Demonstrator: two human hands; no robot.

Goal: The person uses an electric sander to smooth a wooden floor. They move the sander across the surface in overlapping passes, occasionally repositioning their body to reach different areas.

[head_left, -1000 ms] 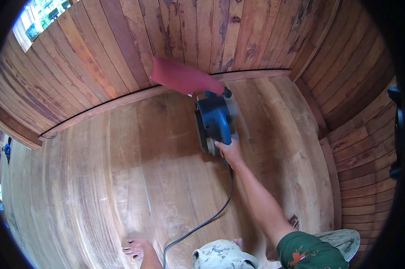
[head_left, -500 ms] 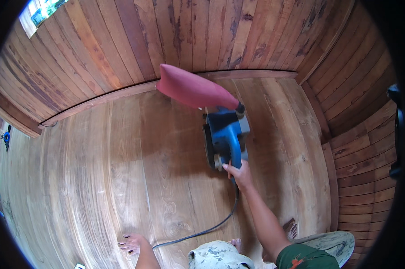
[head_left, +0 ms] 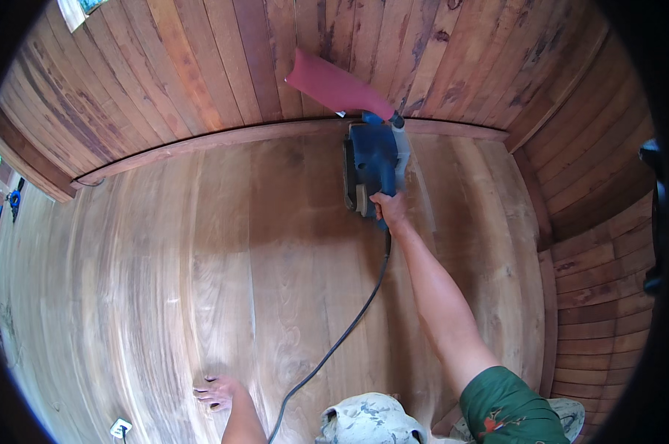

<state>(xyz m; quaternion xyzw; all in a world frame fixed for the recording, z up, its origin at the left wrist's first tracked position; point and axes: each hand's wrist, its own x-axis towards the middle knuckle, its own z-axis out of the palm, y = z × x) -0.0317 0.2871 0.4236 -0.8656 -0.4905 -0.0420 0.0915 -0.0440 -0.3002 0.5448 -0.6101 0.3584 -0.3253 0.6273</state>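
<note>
My right hand (head_left: 390,209) is wrapped round the rear handle of a blue belt sander (head_left: 373,159), with the arm stretched far forward. The sander rests on the plank floor (head_left: 290,296), close to the baseboard of the far wall. From its front end a red dust bag (head_left: 339,87) sticks out to the left, in front of the wall boards. A dark power cord (head_left: 347,333) trails from the handle back toward me. At the lower left my left hand (head_left: 217,392) lies on the floor with its fingers spread, holding nothing.
A baseboard (head_left: 223,146) edges the far plank wall (head_left: 275,66); another plank wall (head_left: 593,311) rises on the right. A white socket block (head_left: 120,428) with a plug lies at the lower left. A blue object (head_left: 14,198) is by the far left opening. My patterned knee (head_left: 371,420) shows below.
My right hand has pushed the sander forward, up to the far wall, and the cord has drawn out straighter. The left hand remains on the floor. More of the socket block shows.
</note>
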